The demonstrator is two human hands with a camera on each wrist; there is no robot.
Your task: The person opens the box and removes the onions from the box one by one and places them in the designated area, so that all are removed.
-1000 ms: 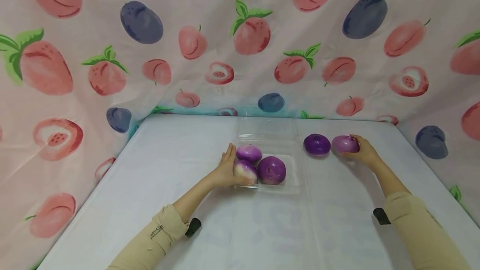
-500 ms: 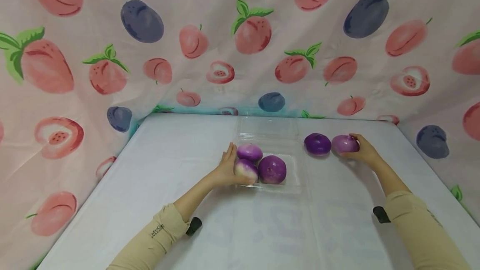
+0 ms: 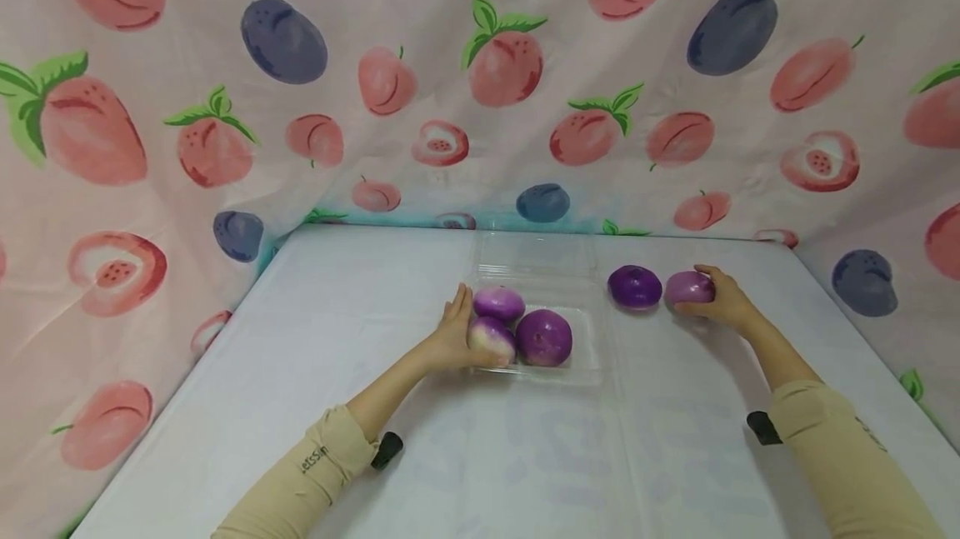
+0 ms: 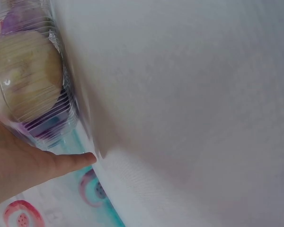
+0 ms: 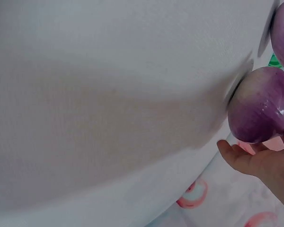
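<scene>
At the left end of a clear plastic container, my left hand rests against the wall, fingers straight and thumb at the near rim. Inside sit three purple onions: a rear one, a large one and a pale-bottomed one beside the thumb. Through the ridged wall in the left wrist view, a pale onion shows. On the table to the right, my right hand grips a lighter purple onion, thumb and fingers on opposite sides. A darker onion lies just left of it.
The container's transparent lid lies folded back toward the rear wall. A white cloth covers the table. Behind and at both sides hangs a fruit-printed curtain. Dark wrist devices show below both sleeves.
My right hand has slid slightly left, its fingers reaching farther over the lighter onion. The left hand, the container and the other onions stay where they were.
</scene>
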